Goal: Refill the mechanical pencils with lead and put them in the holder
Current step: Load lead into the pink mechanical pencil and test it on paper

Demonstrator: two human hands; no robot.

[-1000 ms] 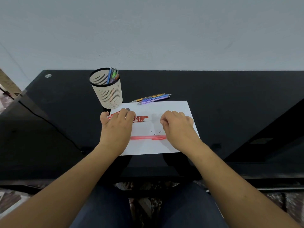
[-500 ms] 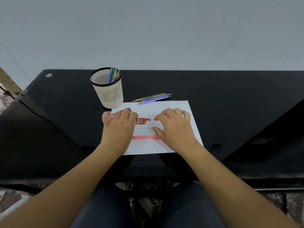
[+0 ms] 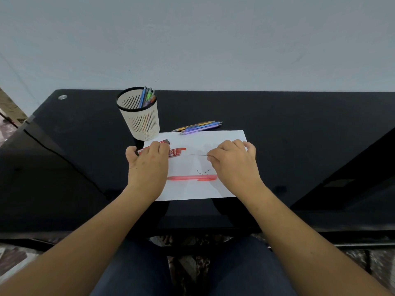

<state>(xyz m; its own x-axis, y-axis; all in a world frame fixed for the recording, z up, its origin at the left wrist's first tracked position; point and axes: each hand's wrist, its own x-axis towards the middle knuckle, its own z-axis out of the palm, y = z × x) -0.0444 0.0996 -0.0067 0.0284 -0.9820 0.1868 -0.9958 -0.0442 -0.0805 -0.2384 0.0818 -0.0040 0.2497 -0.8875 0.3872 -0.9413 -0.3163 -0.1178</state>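
Pencil lead [image 3: 197, 155], one thin dark stick, is lying level over the white paper sheet [image 3: 192, 190]. Its right end is being pinched between thumb and forefinger of the right hand [image 3: 235, 165], the other fingers curling loosely. The left hand [image 3: 147, 167] is gripping a red lead case [image 3: 177, 152] reading "2B". A red mechanical pencil [image 3: 192, 178] is lying on the sheet nearer the person, with short lead bits [image 3: 203, 171] just beyond it. Behind, a cream slotted holder [image 3: 141, 122] is standing on the black table [image 3: 299, 135], holding several coloured pencils [image 3: 146, 98]. Three loose pencils [image 3: 198, 126] are lying near it.

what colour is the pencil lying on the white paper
The pencil is red, shown best in the head view.
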